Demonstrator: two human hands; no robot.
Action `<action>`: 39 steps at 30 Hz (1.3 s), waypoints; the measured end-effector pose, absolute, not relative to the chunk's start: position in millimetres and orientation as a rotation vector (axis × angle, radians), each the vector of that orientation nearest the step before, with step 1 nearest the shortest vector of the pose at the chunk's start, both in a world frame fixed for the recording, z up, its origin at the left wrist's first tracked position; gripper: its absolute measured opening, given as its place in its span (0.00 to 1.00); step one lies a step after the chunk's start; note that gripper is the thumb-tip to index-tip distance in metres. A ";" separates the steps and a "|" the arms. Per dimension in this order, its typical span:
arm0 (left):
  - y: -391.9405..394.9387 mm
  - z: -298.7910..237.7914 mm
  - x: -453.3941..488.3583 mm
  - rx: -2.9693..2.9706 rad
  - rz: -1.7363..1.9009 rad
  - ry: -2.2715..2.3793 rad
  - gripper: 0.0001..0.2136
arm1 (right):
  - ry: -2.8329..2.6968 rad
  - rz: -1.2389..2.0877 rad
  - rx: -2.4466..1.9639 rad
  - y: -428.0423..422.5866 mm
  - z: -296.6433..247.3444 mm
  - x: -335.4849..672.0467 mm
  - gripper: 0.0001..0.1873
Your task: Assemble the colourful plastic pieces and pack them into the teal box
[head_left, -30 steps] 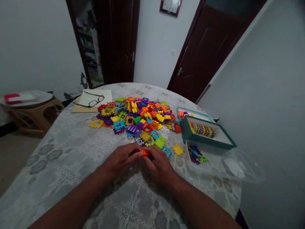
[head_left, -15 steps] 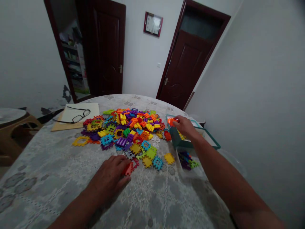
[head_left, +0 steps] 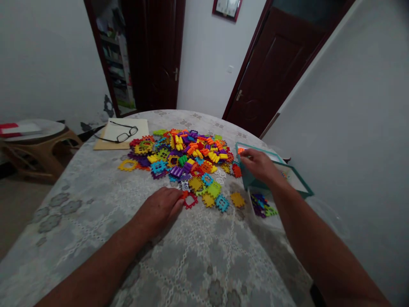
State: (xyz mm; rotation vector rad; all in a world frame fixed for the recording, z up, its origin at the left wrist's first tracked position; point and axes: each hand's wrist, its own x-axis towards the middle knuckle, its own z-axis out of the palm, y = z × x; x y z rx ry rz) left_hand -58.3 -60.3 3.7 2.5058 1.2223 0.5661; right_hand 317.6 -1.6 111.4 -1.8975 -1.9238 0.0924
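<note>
Right hand [head_left: 259, 165] has dropped onto teal box [head_left: 248, 181], grip unclear; left hand [head_left: 159, 209] open, touching red piece [head_left: 191, 199].

White walls [head_left: 44, 59], dark wooden doors [head_left: 281, 68]

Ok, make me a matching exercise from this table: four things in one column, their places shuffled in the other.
1 eyeglasses
2 red square piece
3 teal box
4 wall clock

A at the left hand's fingertips
B under the right hand
C between the open door and the shut door
D on the paper pad

Pairs: 1-D, 2-A, 3-B, 4-C
</note>
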 end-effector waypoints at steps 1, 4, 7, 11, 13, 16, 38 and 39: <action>-60.2 2.8 -58.2 2.473 0.594 1.261 0.19 | -2.029 0.171 -1.814 -18.1 103.0 298.1 0.12; -59.5 1.5 -59.9 2.346 0.698 1.361 0.18 | -2.227 0.335 -1.569 -59.2 71.2 243.7 0.12; -58.0 4.0 -63.1 2.204 0.743 1.443 0.14 | -2.243 0.274 -1.512 -75.1 38.1 205.3 0.16; -55.5 8.3 -65.6 2.019 0.758 1.516 0.11 | -2.211 0.106 -1.562 -69.1 9.0 177.9 0.24; -54.5 8.9 -65.5 1.966 0.772 1.497 0.10 | -2.224 0.062 -1.584 -64.0 1.0 171.6 0.23; -53.9 8.0 -64.9 1.908 0.780 1.452 0.09 | -2.230 0.040 -1.578 -57.7 -8.0 170.3 0.14; -52.9 3.8 -73.4 1.894 0.645 1.097 0.06 | -2.015 0.420 -1.123 -81.8 -16.6 151.6 0.09; -53.9 5.7 -73.2 1.897 0.634 1.094 0.06 | -2.018 0.415 -1.114 -81.2 -16.8 151.9 0.10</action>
